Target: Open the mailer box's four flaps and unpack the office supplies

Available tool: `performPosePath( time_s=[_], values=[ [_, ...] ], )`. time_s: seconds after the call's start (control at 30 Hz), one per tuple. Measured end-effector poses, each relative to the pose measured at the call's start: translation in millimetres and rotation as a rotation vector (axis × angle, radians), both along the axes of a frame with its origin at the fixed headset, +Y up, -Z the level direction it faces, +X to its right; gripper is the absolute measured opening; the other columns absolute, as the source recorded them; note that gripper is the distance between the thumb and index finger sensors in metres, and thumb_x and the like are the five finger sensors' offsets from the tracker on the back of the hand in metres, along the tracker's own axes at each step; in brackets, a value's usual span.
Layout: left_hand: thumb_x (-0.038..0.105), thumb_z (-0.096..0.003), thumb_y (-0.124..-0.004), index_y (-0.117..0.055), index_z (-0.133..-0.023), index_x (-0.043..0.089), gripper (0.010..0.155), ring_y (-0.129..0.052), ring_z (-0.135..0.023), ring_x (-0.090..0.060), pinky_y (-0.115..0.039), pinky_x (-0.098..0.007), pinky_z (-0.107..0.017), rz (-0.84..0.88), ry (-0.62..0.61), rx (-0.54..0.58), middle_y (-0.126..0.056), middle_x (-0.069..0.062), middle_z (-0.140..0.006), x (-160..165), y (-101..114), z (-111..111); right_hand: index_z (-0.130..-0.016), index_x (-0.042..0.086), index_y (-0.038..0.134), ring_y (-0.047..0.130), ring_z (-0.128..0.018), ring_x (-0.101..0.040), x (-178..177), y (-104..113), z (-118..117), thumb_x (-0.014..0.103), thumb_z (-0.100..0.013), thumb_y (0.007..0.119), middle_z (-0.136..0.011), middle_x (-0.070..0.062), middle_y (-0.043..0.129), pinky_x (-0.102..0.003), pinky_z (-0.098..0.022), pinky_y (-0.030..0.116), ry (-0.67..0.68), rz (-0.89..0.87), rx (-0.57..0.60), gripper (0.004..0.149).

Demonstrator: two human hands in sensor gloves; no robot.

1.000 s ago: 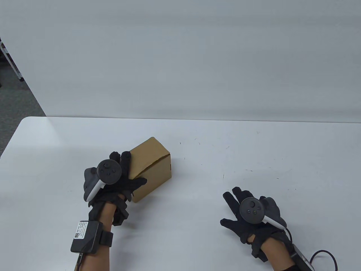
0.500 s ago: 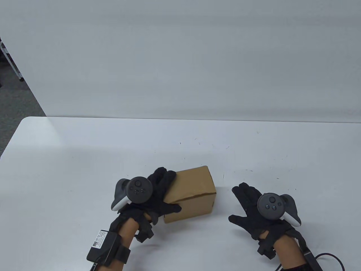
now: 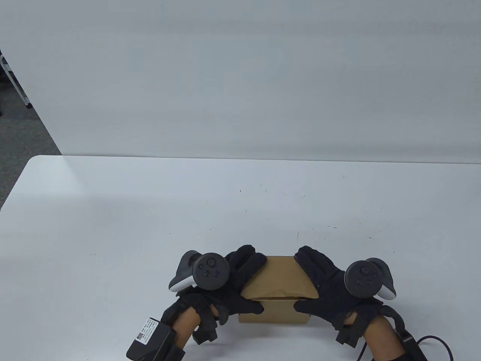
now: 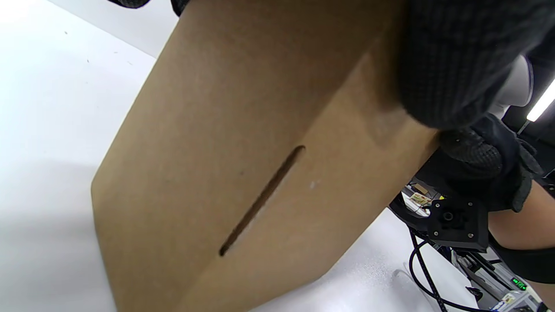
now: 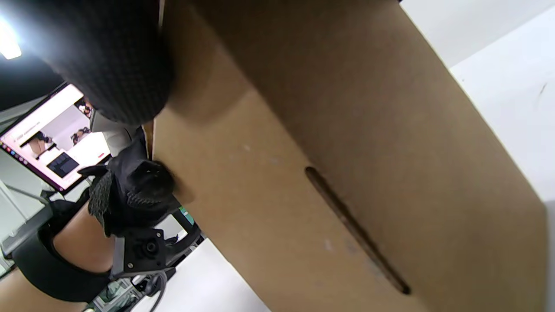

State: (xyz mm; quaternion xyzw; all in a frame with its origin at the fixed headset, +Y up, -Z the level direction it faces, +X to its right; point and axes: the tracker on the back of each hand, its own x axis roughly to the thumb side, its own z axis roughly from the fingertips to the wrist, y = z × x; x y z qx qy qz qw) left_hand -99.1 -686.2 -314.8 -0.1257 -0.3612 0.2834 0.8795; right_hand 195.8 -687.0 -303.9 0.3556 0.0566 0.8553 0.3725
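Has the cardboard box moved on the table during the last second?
Yes. The cardboard box has moved right and toward the table's near edge; the left hand and right hand now hold it.

left hand [image 3: 225, 291]: black knit glove, bare forearm skin
right hand [image 3: 330, 291]: black knit glove, black cable trailing
trackers [image 3: 210, 271]: dark grey discs, white undersides
left wrist box [image 3: 148, 338]: black, white label

box [image 3: 276, 280] contents hidden, ends under gloves
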Motion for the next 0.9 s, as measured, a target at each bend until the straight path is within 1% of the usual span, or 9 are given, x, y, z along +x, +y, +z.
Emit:
performPosePath(
  time_s=[0.17,0.37,0.43,0.53,0.6,0.67,0.77,0.83,0.9],
  values=[
    [0.071,-0.0432,-0.088,-0.021,-0.114,0.032,0.104,-0.034,-0.114,-0.054,-0.042,-0.077,-0.074,0.055,0.006,-0.040,-0.016,-0.015,-0.123,-2.7,-1.3,-0.2,-0.105,0.015,0.029,0.034,-0.098,-0.059,3.0,-1.8,-1.2,0.051,-0.044,0.088,-0.111,-0.020,0.029,-0.081,-0.058,0.043,-0.004,-0.103,-0.066,0.093],
    [0.074,-0.0431,-0.087,-0.030,-0.115,0.032,0.100,-0.047,-0.113,-0.055,-0.048,-0.079,-0.071,0.121,0.069,-0.026,-0.030,-0.016,-0.125,-8.3,2.4,-0.6,-0.104,0.009,0.033,0.044,-0.096,-0.060,2.6,0.3,0.2,0.056,-0.044,0.085,-0.109,-0.024,0.035,-0.078,-0.057,0.051,-0.040,-0.100,0.015,0.092],
    [0.076,-0.0417,-0.087,-0.038,-0.115,0.032,0.098,-0.054,-0.110,-0.057,-0.050,-0.079,-0.070,0.210,0.109,-0.038,-0.040,-0.018,-0.124,-11.0,2.7,-0.9,-0.104,0.006,0.036,0.053,-0.091,-0.062,4.4,2.5,-0.9,0.058,-0.043,0.084,-0.106,-0.028,0.044,-0.076,-0.055,0.056,-0.069,-0.164,0.038,0.093],
    [0.079,-0.0407,-0.084,-0.039,-0.114,0.030,0.099,-0.057,-0.107,-0.061,-0.053,-0.079,-0.069,0.319,0.149,-0.073,-0.047,-0.021,-0.122,-13.4,1.5,-1.1,-0.102,0.003,0.043,0.067,-0.085,-0.059,7.6,1.6,-4.0,0.064,-0.041,0.081,-0.101,-0.029,0.059,-0.072,-0.050,0.064,-0.149,-0.254,0.088,0.095],
    [0.079,-0.0400,-0.085,-0.035,-0.115,0.030,0.102,-0.055,-0.108,-0.060,-0.052,-0.079,-0.069,0.336,0.139,-0.093,-0.044,-0.019,-0.123,-14.6,-1.9,-2.6,-0.102,0.003,0.045,0.068,-0.083,-0.059,7.8,-0.4,-4.9,0.066,-0.040,0.081,-0.100,-0.029,0.061,-0.070,-0.049,0.065,-0.176,-0.291,0.067,0.095],
    [0.073,-0.0403,-0.089,-0.031,-0.114,0.031,0.103,-0.054,-0.110,-0.055,-0.052,-0.080,-0.069,0.284,0.103,-0.072,-0.040,-0.014,-0.124,-15.1,-5.7,-5.9,-0.102,0.003,0.046,0.070,-0.082,-0.059,9.2,-2.6,-5.1,0.066,-0.040,0.081,-0.099,-0.029,0.064,-0.069,-0.048,0.067,-0.235,-0.364,0.025,0.095],
    [0.068,-0.0446,-0.089,-0.029,-0.113,0.033,0.097,-0.057,-0.109,-0.051,-0.052,-0.078,-0.070,0.273,0.140,-0.055,-0.042,-0.011,-0.124,-15.9,-7.1,-6.1,-0.103,0.006,0.043,0.064,-0.085,-0.058,6.8,-5.8,-4.0,0.066,-0.041,0.080,-0.102,-0.027,0.060,-0.070,-0.049,0.063,-0.243,-0.379,-0.016,0.095],
    [0.065,-0.0479,-0.086,-0.030,-0.113,0.032,0.092,-0.057,-0.109,-0.051,-0.053,-0.077,-0.070,0.316,0.151,-0.078,-0.042,-0.012,-0.123,-14.7,-9.4,-4.1,-0.105,0.009,0.036,0.055,-0.090,-0.057,8.0,-9.6,-6.4,0.064,-0.042,0.079,-0.106,-0.024,0.049,-0.073,-0.053,0.057,-0.153,-0.364,-0.068,0.094],
    [0.066,-0.0484,-0.083,-0.031,-0.113,0.033,0.090,-0.058,-0.108,-0.051,-0.054,-0.077,-0.070,0.345,0.174,-0.074,-0.044,-0.012,-0.122,-14.8,-11.7,-3.8,-0.106,0.014,0.024,0.037,-0.097,-0.056,12.6,-16.8,-9.0,0.056,-0.044,0.085,-0.111,-0.021,0.029,-0.077,-0.058,0.045,-0.005,-0.363,-0.183,0.096]
  ],
)
